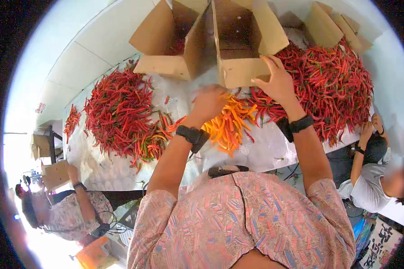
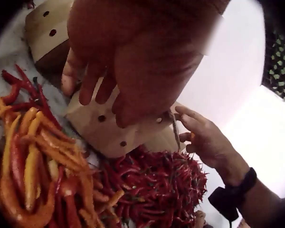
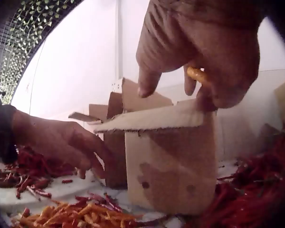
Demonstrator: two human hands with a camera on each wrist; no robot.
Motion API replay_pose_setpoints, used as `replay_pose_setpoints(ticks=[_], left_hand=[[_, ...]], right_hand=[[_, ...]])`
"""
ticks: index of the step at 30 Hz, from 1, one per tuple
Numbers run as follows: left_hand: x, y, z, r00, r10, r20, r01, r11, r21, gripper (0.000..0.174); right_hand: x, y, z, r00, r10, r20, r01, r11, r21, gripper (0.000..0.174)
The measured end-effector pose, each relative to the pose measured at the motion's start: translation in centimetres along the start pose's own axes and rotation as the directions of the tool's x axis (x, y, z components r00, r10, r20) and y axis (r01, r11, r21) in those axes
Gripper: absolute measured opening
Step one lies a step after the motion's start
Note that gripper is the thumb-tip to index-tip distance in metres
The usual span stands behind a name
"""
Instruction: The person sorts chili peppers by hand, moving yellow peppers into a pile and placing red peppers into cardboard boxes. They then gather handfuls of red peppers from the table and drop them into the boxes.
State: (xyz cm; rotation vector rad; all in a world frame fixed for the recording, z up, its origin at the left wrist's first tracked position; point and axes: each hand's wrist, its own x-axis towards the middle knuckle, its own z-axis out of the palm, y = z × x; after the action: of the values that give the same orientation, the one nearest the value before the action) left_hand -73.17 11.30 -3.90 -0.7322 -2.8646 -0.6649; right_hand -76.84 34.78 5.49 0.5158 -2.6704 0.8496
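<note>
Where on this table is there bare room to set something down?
Bare sheet lies along the near edge below the orange chillies and in front of the left red pile. A narrow strip runs between that pile and the boxes. Crowded: the right red pile reaches the edge; the left hand and right hand work at the middle box.

One red chilli heap [image 1: 119, 114] and a bigger red heap [image 1: 336, 85] cover the table [image 1: 265, 152].

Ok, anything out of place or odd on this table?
A few green chillies lie mixed into the near edge of the left red pile; one red chilli lies apart on the table. Nothing else stands out.
</note>
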Motion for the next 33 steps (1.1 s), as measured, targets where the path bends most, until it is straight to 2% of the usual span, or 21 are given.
replay_pose_setpoints(ticks=[2,4,6,7,9,10,12,13,15,16,18,19,20,21,23,25,26,27,29,31,33], left_hand=[[-1.7,0.0,0.6,0.999,-0.040,0.015,0.041,0.995,-0.088,0.043],[-2.9,0.8,0.6,0.997,-0.079,0.020,0.081,0.983,-0.167,0.047],[-3.9,1.4,0.9,0.999,-0.005,-0.047,-0.002,0.990,-0.140,0.061],[-4.3,2.9,-0.6,0.999,-0.009,-0.044,0.002,0.990,-0.138,0.061],[-5.0,5.5,-3.3,0.982,-0.165,0.090,0.154,0.981,0.115,0.072],[-5.2,5.3,-2.4,0.981,-0.170,0.093,0.159,0.980,0.118,0.072],[-5.8,4.1,0.5,0.934,-0.307,0.184,0.261,0.936,0.236,0.067],[-6.2,3.4,1.3,0.932,-0.312,0.183,0.265,0.934,0.241,0.067],[-7.4,1.8,2.6,0.945,-0.266,0.189,0.261,0.964,0.053,0.056],[-8.1,0.5,3.5,0.943,-0.272,0.190,0.267,0.962,0.053,0.056],[-9.7,-1.3,4.9,0.997,-0.076,-0.028,0.080,0.979,0.189,0.050],[-9.8,-0.5,4.2,0.996,-0.088,-0.028,0.092,0.978,0.189,0.050],[-9.5,1.0,2.6,0.976,-0.216,0.002,0.214,0.968,0.131,0.051],[-9.4,2.1,1.4,0.941,-0.337,0.042,0.333,0.940,0.077,0.052],[-9.6,2.8,0.7,0.938,-0.346,0.036,0.342,0.936,0.086,0.054],[-9.9,3.3,0.7,0.935,-0.352,0.032,0.348,0.933,0.095,0.056],[-10.0,3.4,0.9,0.940,-0.338,0.047,0.332,0.937,0.109,0.058],[-10.1,3.5,1.1,0.944,-0.323,0.063,0.314,0.941,0.125,0.061],[-9.9,2.9,2.2,0.960,-0.273,0.064,0.261,0.953,0.152,0.063],[-9.6,2.6,3.3,0.974,-0.221,0.057,0.208,0.963,0.174,0.065],[-9.5,2.7,4.2,0.974,-0.224,-0.019,0.220,0.937,0.271,0.055]], right_hand=[[-0.2,0.0,0.3,0.998,-0.053,0.039,0.059,0.985,-0.164,0.067],[0.4,0.4,1.1,0.997,-0.038,0.073,0.050,0.984,-0.169,0.066],[1.4,0.8,2.1,0.994,-0.029,0.107,0.047,0.984,-0.170,0.065],[1.9,0.9,2.6,0.992,-0.041,0.120,0.061,0.984,-0.165,0.063],[3.2,1.1,3.9,0.989,-0.056,0.137,0.078,0.985,-0.155,0.062],[4.0,1.3,4.7,0.989,-0.132,0.071,0.138,0.986,-0.091,0.059],[5.3,1.8,6.9,0.964,-0.250,-0.088,0.248,0.968,-0.032,0.055],[5.4,1.1,6.8,0.964,-0.252,-0.088,0.251,0.968,-0.026,0.055],[4.9,0.1,6.3,0.980,-0.182,-0.076,0.188,0.979,0.084,0.050],[3.7,-0.4,6.0,0.980,-0.184,-0.071,0.189,0.978,0.089,0.050],[-0.2,-1.0,4.9,0.973,-0.229,-0.027,0.231,0.964,0.129,0.040],[-2.4,-0.9,4.9,0.967,-0.228,0.111,0.213,0.969,0.128,0.036],[-4.5,-0.6,5.1,0.943,-0.225,0.244,0.200,0.972,0.123,0.032],[-6.3,-0.5,5.0,0.920,-0.268,0.285,0.230,0.960,0.161,0.033],[-9.2,0.4,5.3,0.894,-0.314,0.320,0.259,0.944,0.204,0.035],[-11.3,1.5,6.3,0.908,-0.235,0.347,0.236,0.971,0.040,0.045],[-11.8,1.7,6.7,0.891,-0.125,0.436,0.150,0.988,-0.022,0.054],[-11.8,1.6,6.8,0.891,-0.130,0.435,0.151,0.988,-0.015,0.054],[-11.8,1.1,6.7,0.856,0.049,0.514,0.011,0.994,-0.113,0.058],[-11.5,0.0,6.2,0.873,0.027,0.487,0.009,0.997,-0.072,0.057],[-11.4,-0.3,6.2,0.887,0.008,0.462,0.009,0.999,-0.033,0.056]])
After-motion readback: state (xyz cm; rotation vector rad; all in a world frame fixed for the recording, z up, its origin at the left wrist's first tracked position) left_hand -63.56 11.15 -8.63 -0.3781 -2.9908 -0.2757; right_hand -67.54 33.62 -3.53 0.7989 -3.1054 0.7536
